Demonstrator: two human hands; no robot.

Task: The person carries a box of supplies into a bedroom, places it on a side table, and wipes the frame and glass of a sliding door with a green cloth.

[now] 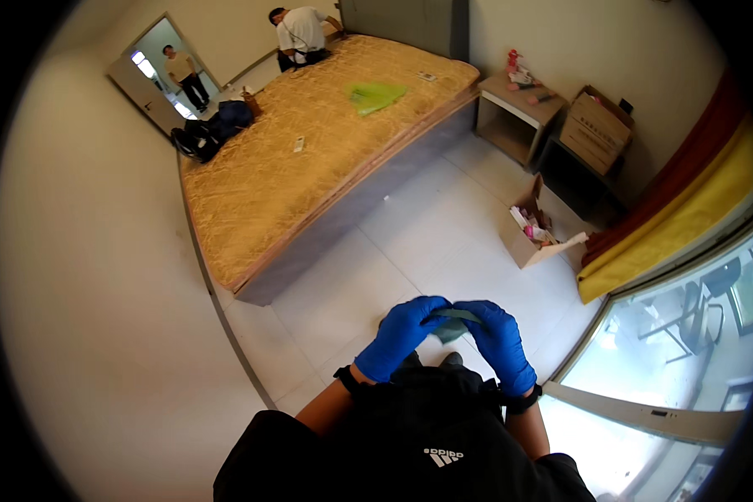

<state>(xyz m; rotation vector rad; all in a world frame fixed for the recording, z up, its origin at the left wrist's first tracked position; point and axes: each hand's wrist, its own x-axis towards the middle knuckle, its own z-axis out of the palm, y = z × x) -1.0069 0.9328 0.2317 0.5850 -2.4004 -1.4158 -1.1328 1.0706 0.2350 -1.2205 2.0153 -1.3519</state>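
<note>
In front of my body, over the tiled floor, both hands wear blue gloves and are close together. My left hand (403,335) and my right hand (497,336) each pinch the upper edge of a thin, limp, grey-green sheet (450,330). It hangs down between them, and its lower part sags above my shoes. Whether it is a bag or a cloth I cannot tell. The fingertips are partly hidden behind the gloved knuckles.
A bed with a golden cover (259,197) carries a lime-green plastic bag (376,98). An opened carton (523,243) stands on the floor by a yellow curtain (669,222). A bedside table (519,105) and a closed carton (594,131) are beyond. Two people are at the far end.
</note>
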